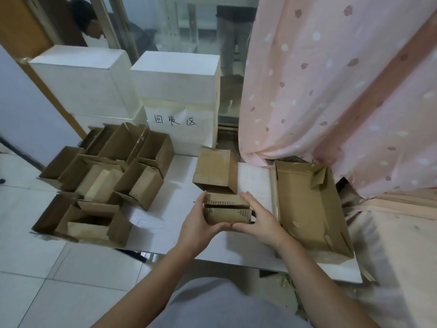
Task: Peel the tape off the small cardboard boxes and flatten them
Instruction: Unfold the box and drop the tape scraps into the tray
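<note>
Both hands (199, 223) (256, 220) grip small box (227, 211) edges.

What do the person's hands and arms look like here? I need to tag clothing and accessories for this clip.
Both forearms are bare up to the bottom edge of the frame, with no sleeves in view. The left hand and right hand wear no gloves, and no rings, watch or wristband can be seen. Grey fabric of the person's clothing shows between the arms.

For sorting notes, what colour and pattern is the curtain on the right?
Pink curtain with white oval spots and small dark pink leaf prints, seen in the head view.
</note>
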Demonstrator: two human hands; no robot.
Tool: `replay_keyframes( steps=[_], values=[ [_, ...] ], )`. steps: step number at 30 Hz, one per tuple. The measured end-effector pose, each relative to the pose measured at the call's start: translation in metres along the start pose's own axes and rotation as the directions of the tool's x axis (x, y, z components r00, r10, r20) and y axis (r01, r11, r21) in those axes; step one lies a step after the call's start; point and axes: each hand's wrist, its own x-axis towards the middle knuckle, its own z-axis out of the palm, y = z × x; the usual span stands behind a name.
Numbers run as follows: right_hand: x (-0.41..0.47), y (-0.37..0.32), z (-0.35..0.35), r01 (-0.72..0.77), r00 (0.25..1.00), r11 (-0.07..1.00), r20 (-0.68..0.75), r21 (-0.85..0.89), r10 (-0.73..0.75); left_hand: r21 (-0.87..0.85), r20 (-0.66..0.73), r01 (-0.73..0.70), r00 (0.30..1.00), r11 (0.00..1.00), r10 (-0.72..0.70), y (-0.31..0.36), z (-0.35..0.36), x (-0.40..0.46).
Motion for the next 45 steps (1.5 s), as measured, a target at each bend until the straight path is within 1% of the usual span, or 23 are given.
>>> replay_keyframes(
  steps=[3,7,9,11,13,16,18,20,22,24,28,31,34,37,41,45],
  values=[
    [0.003,-0.011,0.013,-0.008,0.999,0.996,-0.034,0.092,0.011,-0.063,-0.031,0.015,0.999,0.998,-0.017,-0.006,-0.009,-0.003],
    [0.007,-0.02,0.033,-0.006,0.983,0.976,-0.18,0.219,0.047,-0.11,-0.115,0.049,0.992,0.993,-0.061,-0.009,-0.017,-0.002],
    [0.009,-0.022,0.04,-0.007,0.981,0.973,-0.188,0.229,0.051,-0.098,-0.155,0.044,0.986,0.994,-0.058,-0.008,-0.02,-0.004],
    [0.01,-0.023,0.044,-0.025,0.987,0.972,-0.146,0.235,0.061,-0.11,-0.153,0.053,0.986,0.993,-0.069,-0.01,-0.023,-0.006],
    [0.01,-0.024,0.044,-0.065,0.992,0.967,-0.088,0.247,0.089,-0.129,-0.095,0.072,0.992,0.989,-0.085,-0.014,-0.028,-0.008],
    [0.008,-0.02,0.043,-0.131,0.991,0.958,0.021,0.257,0.13,-0.206,0.067,0.129,0.991,0.97,-0.118,-0.017,-0.042,-0.01],
    [0.006,-0.019,0.042,-0.138,0.99,0.952,0.068,0.273,0.124,-0.235,0.184,0.176,0.974,0.956,-0.134,-0.017,-0.053,-0.01],
    [0.002,-0.019,0.042,-0.116,0.992,0.947,0.084,0.298,0.095,-0.229,0.27,0.19,0.955,0.955,-0.125,-0.021,-0.061,-0.009],
    [0.0,-0.018,0.042,-0.078,0.995,0.943,0.081,0.323,0.054,-0.227,0.304,0.195,0.945,0.954,-0.121,-0.024,-0.065,-0.009],
    [-0.002,-0.018,0.044,-0.039,0.998,0.943,0.051,0.329,0.024,-0.222,0.294,0.205,0.946,0.953,-0.135,-0.024,-0.066,-0.008],
    [-0.002,-0.025,0.052,0.005,0.998,0.942,-0.063,0.336,0.018,-0.175,0.178,0.119,0.98,0.977,-0.088,-0.018,-0.059,-0.008],
    [-0.001,-0.032,0.052,0.001,0.991,0.96,-0.131,0.281,0.037,-0.221,0.104,0.066,0.994,0.973,-0.044,-0.019,-0.057,-0.007],
    [0.0,-0.033,0.049,-0.003,0.987,0.959,-0.155,0.284,0.05,-0.256,0.071,0.028,0.997,0.966,-0.01,-0.02,-0.059,-0.008],
    [-0.002,-0.032,0.049,-0.002,0.992,0.963,-0.122,0.27,0.036,-0.213,0.091,-0.011,0.995,0.977,0.031,-0.023,-0.061,-0.007],
    [-0.005,-0.032,0.052,-0.039,0.997,0.964,-0.048,0.264,0.053,-0.088,0.108,-0.073,0.991,0.993,0.083,-0.028,-0.066,-0.006],
    [-0.007,-0.037,0.052,-0.037,0.999,0.986,0.016,0.165,0.035,0.036,0.171,-0.121,0.979,0.992,0.114,-0.032,-0.07,-0.007]
  ],
)
